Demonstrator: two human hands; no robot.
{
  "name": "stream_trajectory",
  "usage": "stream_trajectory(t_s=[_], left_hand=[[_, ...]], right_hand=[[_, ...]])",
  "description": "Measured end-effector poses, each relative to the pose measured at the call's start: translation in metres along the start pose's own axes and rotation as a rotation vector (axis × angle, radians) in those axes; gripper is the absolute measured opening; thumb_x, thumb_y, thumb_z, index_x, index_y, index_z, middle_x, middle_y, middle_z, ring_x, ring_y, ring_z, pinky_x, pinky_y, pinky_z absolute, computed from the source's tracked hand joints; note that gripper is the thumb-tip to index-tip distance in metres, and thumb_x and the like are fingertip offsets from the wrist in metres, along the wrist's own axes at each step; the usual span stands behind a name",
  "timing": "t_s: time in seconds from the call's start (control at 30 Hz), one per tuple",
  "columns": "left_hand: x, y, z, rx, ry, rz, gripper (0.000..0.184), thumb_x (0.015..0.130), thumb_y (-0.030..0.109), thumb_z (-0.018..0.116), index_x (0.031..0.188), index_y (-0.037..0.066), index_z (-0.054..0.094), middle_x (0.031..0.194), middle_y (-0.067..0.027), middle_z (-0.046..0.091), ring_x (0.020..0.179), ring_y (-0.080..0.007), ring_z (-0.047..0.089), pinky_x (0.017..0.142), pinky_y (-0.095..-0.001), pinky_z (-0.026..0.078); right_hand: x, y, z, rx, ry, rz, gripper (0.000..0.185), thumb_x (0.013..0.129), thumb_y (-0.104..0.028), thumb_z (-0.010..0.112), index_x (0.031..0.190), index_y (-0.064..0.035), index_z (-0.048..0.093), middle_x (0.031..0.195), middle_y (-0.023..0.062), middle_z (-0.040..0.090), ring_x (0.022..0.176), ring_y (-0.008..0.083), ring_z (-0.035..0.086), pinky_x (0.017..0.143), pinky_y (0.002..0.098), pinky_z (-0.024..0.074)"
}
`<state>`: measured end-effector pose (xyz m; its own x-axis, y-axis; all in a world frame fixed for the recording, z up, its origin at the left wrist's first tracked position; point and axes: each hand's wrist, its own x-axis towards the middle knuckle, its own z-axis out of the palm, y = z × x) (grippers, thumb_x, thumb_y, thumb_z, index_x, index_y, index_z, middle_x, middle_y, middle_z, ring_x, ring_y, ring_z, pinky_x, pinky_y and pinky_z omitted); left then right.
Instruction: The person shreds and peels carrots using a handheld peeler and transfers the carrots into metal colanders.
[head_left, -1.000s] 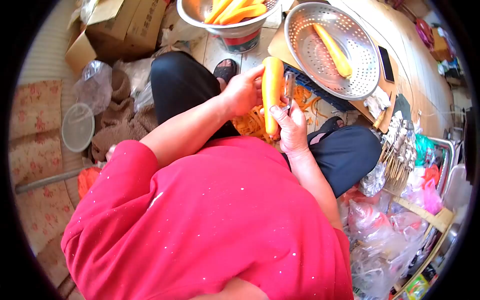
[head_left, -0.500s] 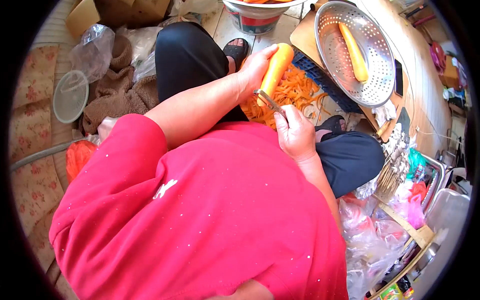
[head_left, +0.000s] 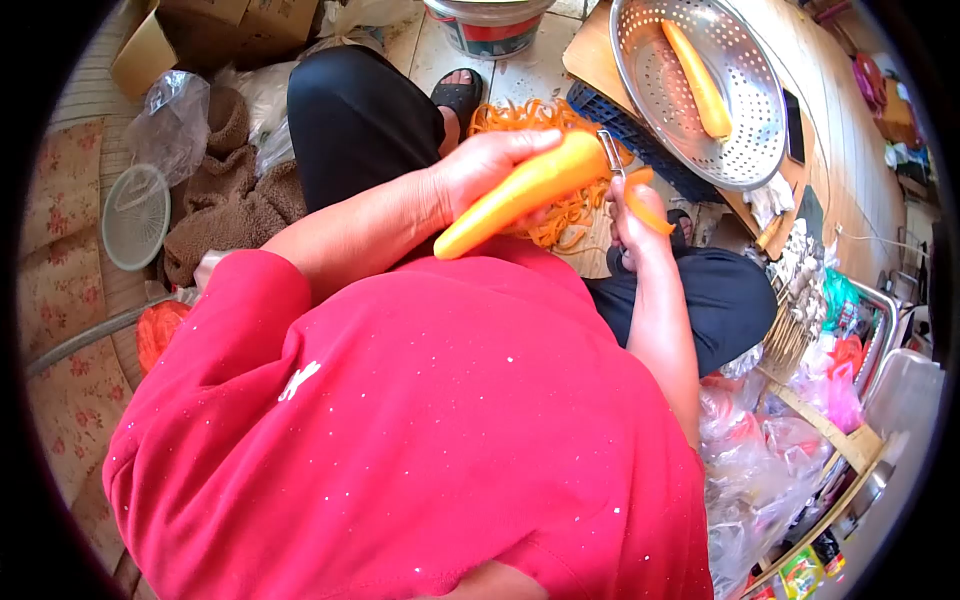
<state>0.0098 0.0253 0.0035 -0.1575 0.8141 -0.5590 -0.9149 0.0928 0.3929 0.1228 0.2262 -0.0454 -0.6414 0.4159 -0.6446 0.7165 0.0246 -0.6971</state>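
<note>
An orange carrot point(head_left: 520, 196) lies aslant in front of my body, its narrow end low and left, its thick end up and right. My left hand point(head_left: 487, 172) is wrapped round its middle. In my right hand point(head_left: 634, 222) is a metal peeler point(head_left: 610, 150), whose head is at the carrot's thick end. A strip of peel point(head_left: 648, 206) hangs over my right hand. Beneath the carrot, a pile of orange peelings point(head_left: 565, 218) lies on the floor.
A metal colander point(head_left: 648, 128) holding one carrot point(head_left: 698, 80) stands on a board at the upper right, beside a phone point(head_left: 794, 128). A bucket point(head_left: 490, 30) is at the top. Plastic bags point(head_left: 755, 470) and skewers point(head_left: 790, 335) lie at right, a cardboard box point(head_left: 215, 45) upper left.
The carrot has swung from near upright to a slant, narrow end toward my body. My right hand and the peeler have moved up and right, and a peel strip now hangs there.
</note>
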Motion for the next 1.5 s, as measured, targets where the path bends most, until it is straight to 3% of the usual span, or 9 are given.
stream_trajectory(t_s=[0.13,0.23,0.37,0.73,0.8,0.9,1.03,1.3,1.5], left_hand=[[0.009,0.019,-0.013,-0.054,0.128,0.161,0.05,0.096,0.046,0.037,0.115,0.004,0.056,0.094,-0.015,0.066,0.061,-0.0232,0.064,0.049,-0.0316,0.052],[0.03,0.022,-0.021,-0.122,0.254,0.257,0.049,0.096,0.047,0.04,0.11,0.004,0.058,0.088,-0.0134,0.066,0.058,-0.0221,0.062,0.049,-0.0319,0.052],[0.041,0.018,-0.02,-0.171,0.417,0.222,0.046,0.096,0.047,0.042,0.106,0.005,0.059,0.078,-0.0103,0.063,0.056,-0.0208,0.058,0.049,-0.0328,0.051],[0.014,0.012,-0.012,-0.01,0.125,0.128,0.045,0.097,0.043,0.041,0.114,0.004,0.057,0.091,-0.0126,0.067,0.064,-0.0208,0.064,0.049,-0.0313,0.052],[0.018,0.02,-0.016,-0.04,0.175,0.196,0.046,0.097,0.042,0.04,0.117,0.004,0.056,0.096,-0.0136,0.066,0.066,-0.022,0.064,0.05,-0.0319,0.052],[0.036,0.025,-0.025,-0.095,0.3,0.263,0.045,0.097,0.043,0.04,0.115,0.005,0.056,0.091,-0.0122,0.066,0.064,-0.0218,0.062,0.05,-0.0319,0.052],[0.043,0.026,-0.024,-0.154,0.424,0.222,0.043,0.097,0.045,0.042,0.109,0.007,0.057,0.084,-0.0098,0.064,0.06,-0.0207,0.059,0.049,-0.0324,0.051],[0.019,0.006,-0.008,0.156,0.265,0.04,0.045,0.096,0.046,0.044,0.111,0.005,0.058,0.083,-0.0093,0.065,0.059,-0.0185,0.061,0.046,-0.0299,0.05],[0.025,0.023,-0.017,0.008,0.271,0.167,0.049,0.098,0.046,0.038,0.112,0.004,0.058,0.089,-0.0131,0.066,0.062,-0.0218,0.062,0.049,-0.0319,0.052]], right_hand=[[-0.005,0.008,0.016,-0.028,0.04,-0.342,0.029,0.099,-0.031,0.046,0.087,-0.0061,0.054,0.057,-0.0024,0.042,0.04,0.0077,0.039,0.037,0.0243,0.0341],[-0.05,-0.018,0.034,-0.221,0.105,-0.723,0.02,0.093,-0.023,0.053,0.087,-0.0041,0.057,0.071,0.0178,0.059,0.064,0.0357,0.058,0.058,0.0394,0.0457],[-0.071,-0.029,0.047,-0.318,-0.03,-0.936,0.017,0.089,-0.019,0.059,0.08,-0.0059,0.052,0.07,0.0175,0.057,0.066,0.0379,0.059,0.058,0.0432,0.0464],[0.017,0.006,0.005,-0.318,0.162,-0.188,0.034,0.095,-0.03,0.046,0.087,0.0,0.059,0.075,0.0223,0.061,0.075,0.0388,0.061,0.068,0.0451,0.0448],[0.0,-0.002,0.014,-0.362,0.204,-0.504,0.03,0.095,-0.028,0.048,0.083,-0.0026,0.057,0.059,0.005,0.052,0.054,0.0151,0.051,0.053,0.0322,0.0399],[-0.048,-0.026,0.033,-0.292,0.067,-0.688,0.024,0.093,-0.025,0.053,0.085,-0.0027,0.055,0.072,0.0201,0.059,0.066,0.0388,0.059,0.058,0.0431,0.0453],[-0.068,-0.03,0.047,-0.353,-0.061,-0.947,0.014,0.087,-0.019,0.06,0.082,-0.0077,0.053,0.071,0.0176,0.058,0.066,0.0383,0.06,0.057,0.045,0.0465],[0.014,-0.008,0.003,-0.537,0.213,-0.516,0.026,0.093,-0.027,0.052,0.087,-0.003,0.057,0.073,0.0214,0.06,0.07,0.0415,0.061,0.059,0.0465,0.0453],[-0.026,-0.023,0.023,-0.302,0.19,-0.602,0.026,0.093,-0.028,0.052,0.086,-0.0033,0.057,0.069,0.0195,0.059,0.066,0.0384,0.06,0.058,0.0437,0.0447]])
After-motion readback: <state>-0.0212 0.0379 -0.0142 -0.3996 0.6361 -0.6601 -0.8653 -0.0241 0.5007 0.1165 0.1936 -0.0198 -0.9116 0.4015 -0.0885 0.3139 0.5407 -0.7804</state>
